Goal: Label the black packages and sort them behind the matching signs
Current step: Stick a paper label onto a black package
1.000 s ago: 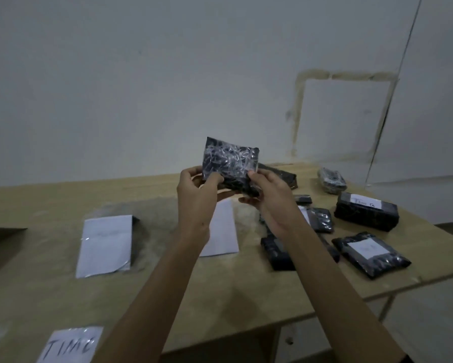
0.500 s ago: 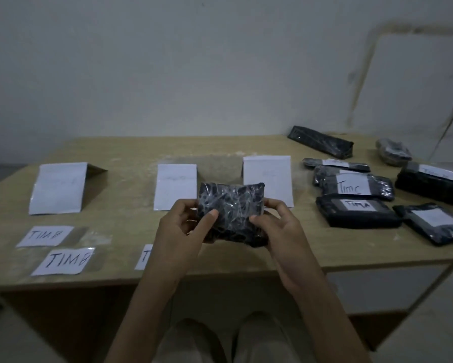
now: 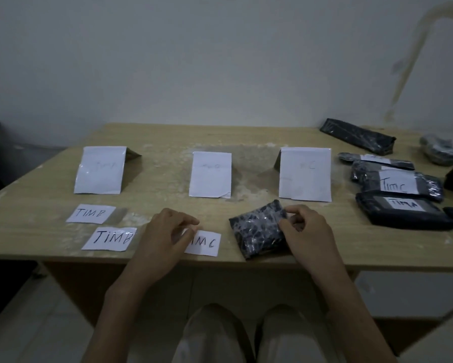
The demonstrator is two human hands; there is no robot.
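A small black package [image 3: 256, 230] wrapped in shiny film lies on the wooden table [image 3: 167, 137] near its front edge. My right hand [image 3: 302, 231] grips its right side. My left hand [image 3: 167, 231] rests with its fingertips on the left edge of a paper label reading "TIMC" [image 3: 205, 243], fingers apart. Two "TIMB" labels [image 3: 90, 214] [image 3: 108, 238] lie to the left. Three folded white signs stand behind: left [image 3: 99, 170], middle [image 3: 211, 174], right [image 3: 305, 174], their faint writing hard to read.
Several black packages are heaped at the table's right: one labelled "TIMC" [image 3: 397, 182], one "TIMA" [image 3: 400, 209], a long unlabelled one [image 3: 359, 136] at the back. A white wall rises behind. My knees show below the table's front edge.
Both hands lowered the black package from in front of me onto the table. My left hand let go of it and moved left onto the "TIMC" label.
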